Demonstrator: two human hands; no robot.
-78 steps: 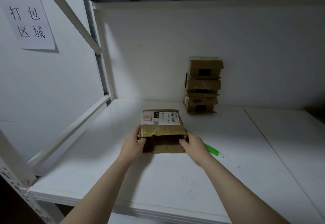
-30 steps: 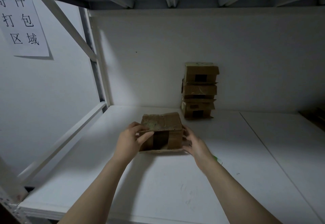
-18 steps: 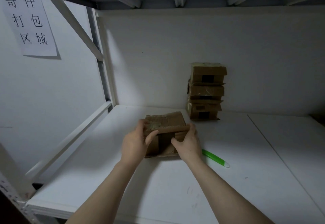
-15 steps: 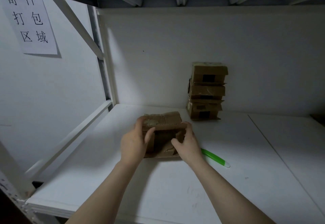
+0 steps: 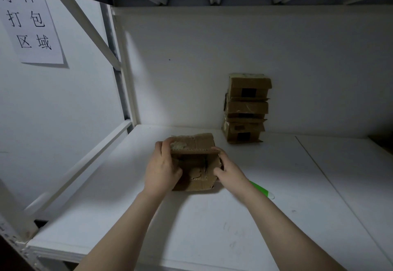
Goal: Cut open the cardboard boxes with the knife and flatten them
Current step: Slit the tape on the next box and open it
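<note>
— The left hand [image 5: 162, 168], what is it doing?

— It grips the left side of the cardboard box [image 5: 196, 165]. Its fingers curl over the upper left corner and its thumb reaches into the open face.

— And the right hand [image 5: 228, 169]?

— It is clamped on the right side of the same box, at three o'clock from the opening. Its fingers wrap round the wall and its thumb presses at the edge of the opening.

— Where does the box sit?

— Near the middle of the white shelf [image 5: 212, 238], between the two hands. The open face is turned toward the person, so the brown inside shows. The top panel carries torn tape and paper scraps. Whether the lower flap touches the shelf or hangs just above it cannot be told.

— Is the knife in view?

— Yes. The knife [image 5: 260, 190], green with a pale tip, lies flat on the shelf at about four o'clock from the box. It is just beyond the right wrist, which hides part of it. Neither hand touches it.

— Any other boxes?

— A stack of boxes [image 5: 246, 109], three high, stands against the back wall at about one o'clock from the held box, well apart from it. Each has a dark patch on its front.

— Anything else?

— A paper sign [image 5: 32, 22] with black characters hangs on the side wall at ten o'clock
</note>
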